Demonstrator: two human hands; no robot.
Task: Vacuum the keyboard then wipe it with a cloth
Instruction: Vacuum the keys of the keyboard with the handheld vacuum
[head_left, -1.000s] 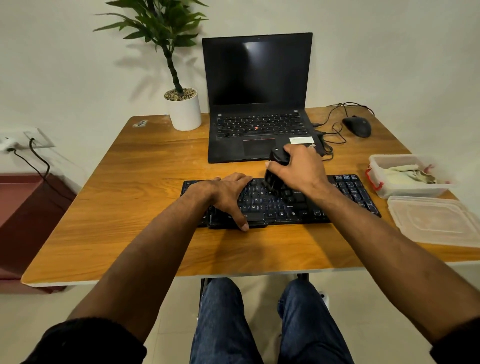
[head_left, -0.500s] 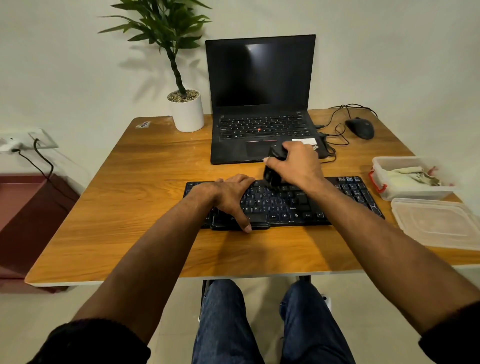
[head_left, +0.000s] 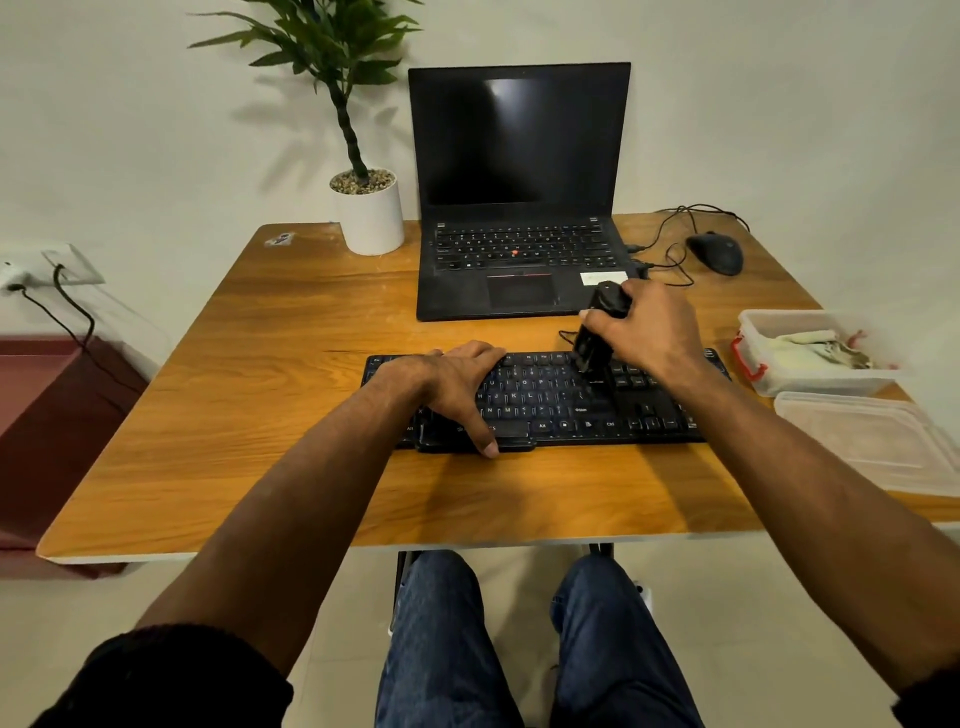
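Note:
A black keyboard (head_left: 561, 402) lies across the wooden desk (head_left: 270, 364) in front of me. My left hand (head_left: 457, 387) rests flat on its left half, thumb at the front edge by the space bar. My right hand (head_left: 647, 332) grips a small black handheld vacuum (head_left: 597, 332), held upright with its nozzle down on the upper keys right of the keyboard's middle. A pale cloth (head_left: 810, 351) lies in an open clear box (head_left: 779, 382) at the right.
An open black laptop (head_left: 519, 208) stands behind the keyboard. A black mouse (head_left: 716, 253) with tangled cable sits back right. A white potted plant (head_left: 369, 213) stands back left. The box lid (head_left: 872, 441) lies at the desk's right front edge.
My right hand has carried the vacuum from the keyboard's middle keys up and to the right, toward the top row. My left hand has stayed in place.

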